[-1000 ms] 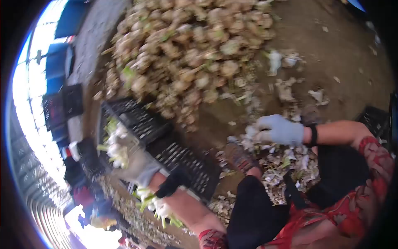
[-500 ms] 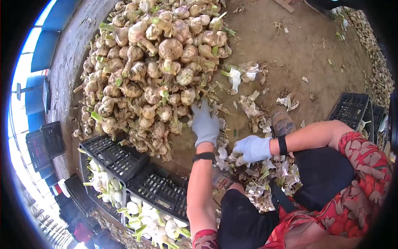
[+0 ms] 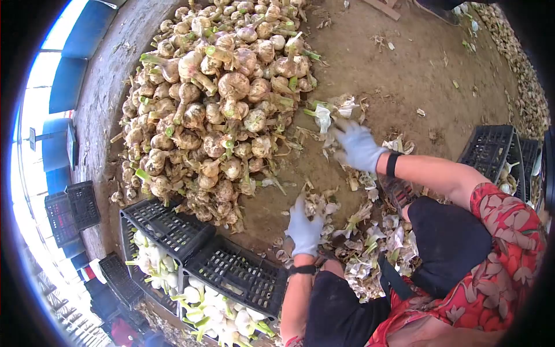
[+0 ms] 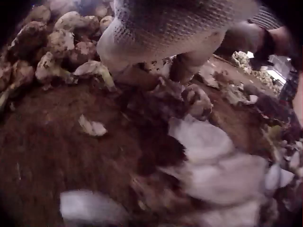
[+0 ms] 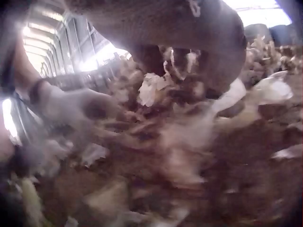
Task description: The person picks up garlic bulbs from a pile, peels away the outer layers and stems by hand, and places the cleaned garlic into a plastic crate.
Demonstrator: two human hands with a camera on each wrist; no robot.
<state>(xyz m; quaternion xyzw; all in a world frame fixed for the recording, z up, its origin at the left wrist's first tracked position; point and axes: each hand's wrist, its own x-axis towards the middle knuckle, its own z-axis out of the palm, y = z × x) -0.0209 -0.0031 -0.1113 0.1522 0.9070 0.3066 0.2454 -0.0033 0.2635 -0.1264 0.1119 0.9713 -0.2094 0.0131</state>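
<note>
My left hand [image 3: 304, 228], in a pale knit glove, is low over a litter of garlic skins [image 3: 324, 208], thumb and fingers spread apart. Skins lie right below that glove [image 4: 161, 33] in the left wrist view. My right hand [image 3: 358, 146], gloved alike, reaches out over the ground with its fingers extended beside a white garlic skin [image 3: 323, 118]. In the right wrist view, loose skins [image 5: 151, 90] show beneath the right glove [image 5: 189, 38], and motion blurs the foreground. A heap of unpeeled garlic bulbs [image 3: 199, 110] rises beyond my left hand.
Black plastic crates [image 3: 237, 272] stand at the left, with cleaned white garlic [image 3: 217, 315] beside them. More black crates [image 3: 491, 151] are at the right. A thick pile of skins [image 3: 381, 260] lies between my legs, and bare ground [image 3: 399, 75] stretches ahead.
My left hand has gone from the crate of white garlic to the heap's edge, then back to the skins nearer me. The right hand has moved outward. The head view has turned.
</note>
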